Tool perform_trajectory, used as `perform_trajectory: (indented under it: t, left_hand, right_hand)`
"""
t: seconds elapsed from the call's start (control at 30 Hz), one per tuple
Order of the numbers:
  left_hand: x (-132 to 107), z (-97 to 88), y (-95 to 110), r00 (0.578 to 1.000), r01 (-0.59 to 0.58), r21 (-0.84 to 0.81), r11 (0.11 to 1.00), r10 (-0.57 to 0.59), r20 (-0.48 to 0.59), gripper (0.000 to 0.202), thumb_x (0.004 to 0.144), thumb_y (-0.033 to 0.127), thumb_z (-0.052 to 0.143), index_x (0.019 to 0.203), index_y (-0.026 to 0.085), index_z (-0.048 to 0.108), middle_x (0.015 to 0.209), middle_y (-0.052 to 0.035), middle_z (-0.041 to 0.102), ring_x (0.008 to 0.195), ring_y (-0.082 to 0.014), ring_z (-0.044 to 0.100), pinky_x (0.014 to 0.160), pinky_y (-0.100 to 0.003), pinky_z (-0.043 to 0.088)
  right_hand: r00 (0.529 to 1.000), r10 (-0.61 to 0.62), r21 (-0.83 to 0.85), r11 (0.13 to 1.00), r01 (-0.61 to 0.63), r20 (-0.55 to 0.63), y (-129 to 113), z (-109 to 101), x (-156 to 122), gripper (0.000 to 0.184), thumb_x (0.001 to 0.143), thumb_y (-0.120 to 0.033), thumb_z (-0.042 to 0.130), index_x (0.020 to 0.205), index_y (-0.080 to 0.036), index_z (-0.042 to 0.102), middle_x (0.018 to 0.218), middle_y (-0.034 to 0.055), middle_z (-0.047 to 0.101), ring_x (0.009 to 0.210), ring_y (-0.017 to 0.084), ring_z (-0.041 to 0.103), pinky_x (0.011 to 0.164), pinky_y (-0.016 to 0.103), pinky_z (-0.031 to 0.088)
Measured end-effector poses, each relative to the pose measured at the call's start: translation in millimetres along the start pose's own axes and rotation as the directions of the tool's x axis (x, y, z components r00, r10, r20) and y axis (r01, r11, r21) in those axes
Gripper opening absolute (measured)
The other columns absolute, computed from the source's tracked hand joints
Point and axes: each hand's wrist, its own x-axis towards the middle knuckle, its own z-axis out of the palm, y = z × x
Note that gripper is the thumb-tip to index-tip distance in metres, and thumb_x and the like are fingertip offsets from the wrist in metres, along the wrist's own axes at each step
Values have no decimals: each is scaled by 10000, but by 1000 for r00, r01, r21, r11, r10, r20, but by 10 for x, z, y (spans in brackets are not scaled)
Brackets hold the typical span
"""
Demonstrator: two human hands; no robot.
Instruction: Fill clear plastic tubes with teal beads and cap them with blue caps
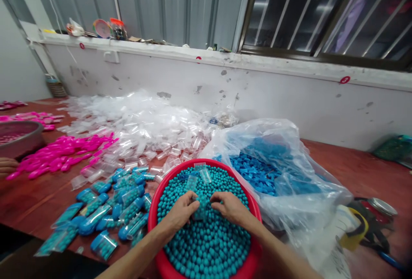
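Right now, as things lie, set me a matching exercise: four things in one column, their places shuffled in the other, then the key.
Things:
1. loose turquoise beads
2. small blue pieces
3. bright pink pieces
4. heap of clear plastic containers

Places:
A. beside the greyish bowl
B. in the red basin
C. piled toward the white wall
D. in the translucent plastic bag

Pairs: 1-B, 2-D, 3-A, 4-C

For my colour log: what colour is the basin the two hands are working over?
The basin is red, showing best in the head view.
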Motion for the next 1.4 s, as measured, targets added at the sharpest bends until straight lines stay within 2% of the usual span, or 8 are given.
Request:
perform_trajectory:
  t: [0.1,0.3,0.47,0.57,0.7,0.93,1.13,1.4]
  left_hand:
    - [-53,-38,-2,999,19,-131,991,-13,41,302,676,448,514,764,175,423,587,42,509,524,-91,493,420,-168,336]
    - [-137,-16,-38,991,124,-242,962,-107,81,332,699,501,473,795,190,414,500,74,459,350,-67,431,319,-157,299]
    - [-113,29,-50,983,168,-138,976,-157,92,344,690,516,487,774,187,432,527,66,466,350,-62,427,295,-153,299]
    - [-88,18,-73,983,140,-117,983,-124,134,384,665,546,516,762,185,429,560,67,456,369,-54,422,308,-159,320]
    - [-74,-20,-126,979,119,-176,977,-86,188,433,637,578,531,767,183,412,595,53,484,404,-69,471,330,-168,351]
    - [-82,38,-78,980,118,-110,987,-97,175,387,660,537,515,783,179,434,558,56,487,374,-61,447,313,-151,317]
    - [-109,46,-73,988,73,-114,991,-57,143,393,661,527,531,796,169,440,606,40,503,398,-66,467,320,-161,322]
    - [-74,48,-84,983,81,-86,993,-65,172,456,624,576,530,805,169,431,558,51,521,334,-44,430,278,-136,250]
  right_hand:
    - [978,-182,-57,983,177,-102,-140,-48,7,285,746,-225,520,1020,-205,596,994,44,620,926,181,547,818,277,388]
    - [968,-107,-30,993,117,225,-289,-102,183,199,810,-222,431,826,-171,622,648,-26,612,511,96,520,496,188,389]
    - [969,-241,-525,832,180,-50,-458,-1,661,189,824,-246,460,941,-170,588,939,50,622,869,171,552,750,262,402]
    - [969,-243,-600,781,171,-40,-529,207,927,179,754,-262,559,889,-155,606,987,101,606,981,258,495,814,367,367]
    - [970,-240,-648,744,166,-27,-490,316,1059,166,820,-199,443,893,-155,586,965,101,611,975,244,493,855,397,322]
    - [977,-212,-654,739,160,0,-421,192,1003,246,807,-303,477,997,-162,543,1019,110,602,967,244,518,830,387,348]
    - [982,-184,-570,812,123,-50,-531,419,1142,216,767,-84,410,797,-111,623,872,167,647,881,274,569,790,436,366]
    - [954,-233,-246,952,183,-189,-179,-118,867,257,820,-169,359,932,-147,589,892,32,640,833,136,576,741,228,424]
